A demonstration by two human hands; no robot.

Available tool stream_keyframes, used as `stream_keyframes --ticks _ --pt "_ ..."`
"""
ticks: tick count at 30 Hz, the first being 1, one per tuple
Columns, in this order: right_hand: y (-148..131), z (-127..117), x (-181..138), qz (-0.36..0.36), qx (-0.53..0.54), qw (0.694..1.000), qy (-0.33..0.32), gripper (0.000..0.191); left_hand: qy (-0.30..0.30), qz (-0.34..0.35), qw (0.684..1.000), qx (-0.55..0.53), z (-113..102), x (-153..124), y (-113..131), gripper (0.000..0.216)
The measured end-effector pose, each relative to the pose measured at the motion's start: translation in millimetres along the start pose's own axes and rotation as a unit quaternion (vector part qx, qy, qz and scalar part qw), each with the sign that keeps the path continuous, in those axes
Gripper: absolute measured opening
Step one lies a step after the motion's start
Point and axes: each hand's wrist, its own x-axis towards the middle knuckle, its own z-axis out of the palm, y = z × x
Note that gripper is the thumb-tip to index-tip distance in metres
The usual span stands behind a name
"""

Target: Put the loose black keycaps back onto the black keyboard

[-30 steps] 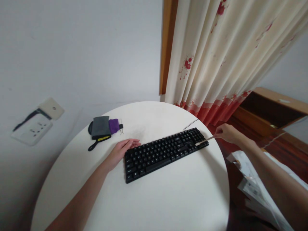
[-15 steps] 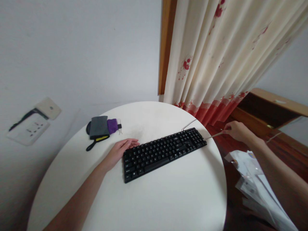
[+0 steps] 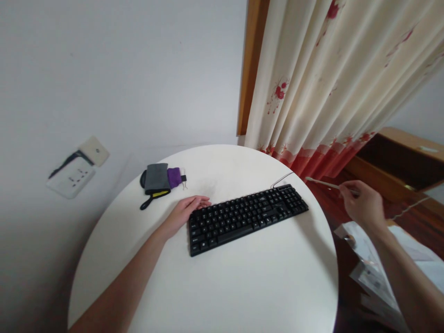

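Observation:
A black keyboard (image 3: 245,217) lies slanted on the round white table (image 3: 243,282). My left hand (image 3: 185,212) rests flat on the table with fingers stretched out, touching the keyboard's left end. My right hand (image 3: 362,203) is off the table's right edge, fingers pinched on a thin pale stick (image 3: 324,184) that points left, its tip in the air beyond the keyboard's right end. A thin cable (image 3: 281,178) leaves the keyboard's far right corner.
A grey and purple pouch (image 3: 160,179) with a black strap lies at the table's back left. A wall socket (image 3: 76,171) is on the left wall. A flowered curtain (image 3: 329,83) hangs behind. White plastic-wrapped papers (image 3: 374,263) lie lower right, near a wooden cabinet (image 3: 398,162).
My right hand has drawn the stick away from the keyboard's right end, off past the table edge and raised. My left hand has stayed at the keyboard's left end.

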Motion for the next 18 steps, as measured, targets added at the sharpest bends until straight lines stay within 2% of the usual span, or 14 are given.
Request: stream_keyframes --ticks 5,11,14,18 --pt "-41 22 -49 -0.065 0.124 0.989 -0.043 0.026 -0.005 0.009 1.000 0.001 0 -1 -1 0.046" --pt "-86 47 -102 -0.155 0.213 0.960 -0.093 0.022 0.002 0.005 1.000 -0.004 1 0 -6 0.046" --pt "-108 59 -131 -0.229 0.259 0.928 -0.140 0.017 0.003 0.005 1.000 -0.010 2 0 -6 0.047" --pt "-132 75 -162 -0.340 0.314 0.864 -0.200 0.019 -0.001 0.011 1.000 -0.018 2 -1 -5 0.046"
